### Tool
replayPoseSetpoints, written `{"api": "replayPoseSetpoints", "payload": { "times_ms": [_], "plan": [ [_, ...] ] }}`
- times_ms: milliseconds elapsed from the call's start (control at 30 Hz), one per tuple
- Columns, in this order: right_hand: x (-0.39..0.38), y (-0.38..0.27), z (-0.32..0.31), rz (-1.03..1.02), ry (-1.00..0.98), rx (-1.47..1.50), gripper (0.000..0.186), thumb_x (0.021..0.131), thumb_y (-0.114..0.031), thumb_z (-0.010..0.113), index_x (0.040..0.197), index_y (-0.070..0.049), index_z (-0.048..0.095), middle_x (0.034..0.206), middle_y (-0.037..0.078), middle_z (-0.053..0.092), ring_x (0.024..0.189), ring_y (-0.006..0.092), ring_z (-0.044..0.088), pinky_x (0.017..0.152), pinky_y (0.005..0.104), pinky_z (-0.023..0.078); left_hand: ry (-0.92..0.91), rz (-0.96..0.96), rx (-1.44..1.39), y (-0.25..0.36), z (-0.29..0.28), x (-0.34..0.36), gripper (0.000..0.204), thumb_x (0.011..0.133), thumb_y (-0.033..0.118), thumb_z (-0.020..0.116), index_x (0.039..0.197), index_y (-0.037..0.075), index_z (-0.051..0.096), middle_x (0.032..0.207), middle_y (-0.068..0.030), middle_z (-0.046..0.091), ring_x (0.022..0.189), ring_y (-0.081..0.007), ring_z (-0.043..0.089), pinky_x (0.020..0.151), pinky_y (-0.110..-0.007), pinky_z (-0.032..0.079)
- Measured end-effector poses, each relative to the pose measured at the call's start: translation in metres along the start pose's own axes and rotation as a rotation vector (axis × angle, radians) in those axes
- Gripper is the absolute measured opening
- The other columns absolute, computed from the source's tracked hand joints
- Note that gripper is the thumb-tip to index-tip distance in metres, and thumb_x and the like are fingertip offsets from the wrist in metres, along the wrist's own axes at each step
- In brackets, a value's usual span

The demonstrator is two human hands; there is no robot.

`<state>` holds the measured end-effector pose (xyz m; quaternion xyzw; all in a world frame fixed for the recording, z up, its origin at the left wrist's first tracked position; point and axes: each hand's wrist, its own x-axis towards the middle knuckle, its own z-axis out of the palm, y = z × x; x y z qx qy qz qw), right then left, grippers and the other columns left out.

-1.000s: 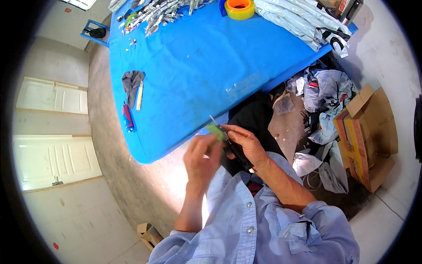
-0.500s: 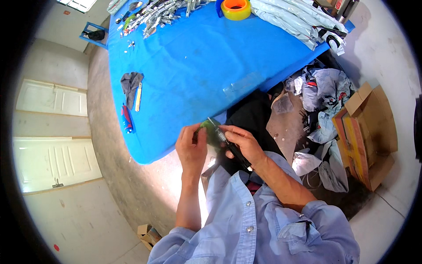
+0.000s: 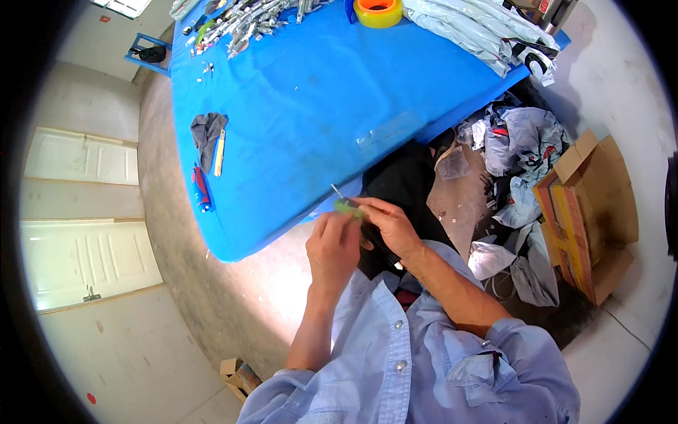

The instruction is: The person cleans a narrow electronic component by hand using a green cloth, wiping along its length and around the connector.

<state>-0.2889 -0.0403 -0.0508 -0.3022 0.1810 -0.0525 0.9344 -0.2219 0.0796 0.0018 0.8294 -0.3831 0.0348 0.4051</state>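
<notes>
Just off the near edge of the blue-covered table (image 3: 275, 162), both my hands work close together in front of my shirt. My right hand (image 3: 395, 230) is closed round a slim black and silver rod-shaped piece whose thin metal tip (image 3: 337, 191) points up and left. My left hand (image 3: 335, 247) pinches a soft green cloth-like piece (image 3: 347, 208) wrapped against the rod below that tip. My fingers cover much of the green piece and the rod's middle, so the rod's exact kind cannot be made out.
On the table lie a grey cloth (image 3: 208, 134), a yellow utility knife (image 3: 219, 152), a red and blue tool (image 3: 201, 189), a heap of small metal parts (image 3: 247, 32), a tape roll (image 3: 378, 14) and grey plastic bags (image 3: 466, 35). An opened cardboard box (image 3: 600, 212) stands right.
My left hand has moved right, toward my right hand, and the green piece now wraps the rod near its tip. My right hand has stayed nearly in place.
</notes>
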Motion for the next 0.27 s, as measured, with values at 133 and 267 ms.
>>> {"api": "replayPoseSetpoints", "payload": {
  "times_ms": [133, 267],
  "plan": [
    [-0.001, -0.004, 0.005, 0.026, 0.030, 0.000, 0.032, 0.106, -0.015, 0.051, 0.129, 0.002, 0.063, 0.093, 0.007, 0.065, 0.072, 0.0130, 0.060, 0.054, 0.0279, 0.047, 0.046, -0.050, 0.043, -0.007, -0.001, 0.017, 0.007, 0.089, 0.000, 0.071, 0.096, 0.000, 0.071, 0.086, -0.0128, 0.067, 0.069, -0.0238, 0.066, 0.061, -0.033, 0.051],
    [0.000, -0.003, 0.003, 0.059, 0.006, 0.026, 0.036, 0.107, -0.021, 0.054, 0.136, 0.000, 0.060, 0.100, 0.007, 0.067, 0.081, 0.0123, 0.063, 0.056, 0.0264, 0.049, 0.066, -0.086, 0.031, -0.017, -0.005, 0.022, 0.005, 0.092, 0.002, 0.071, 0.097, 0.001, 0.072, 0.085, -0.0118, 0.067, 0.069, -0.0231, 0.065, 0.062, -0.033, 0.050]
  ]
}}
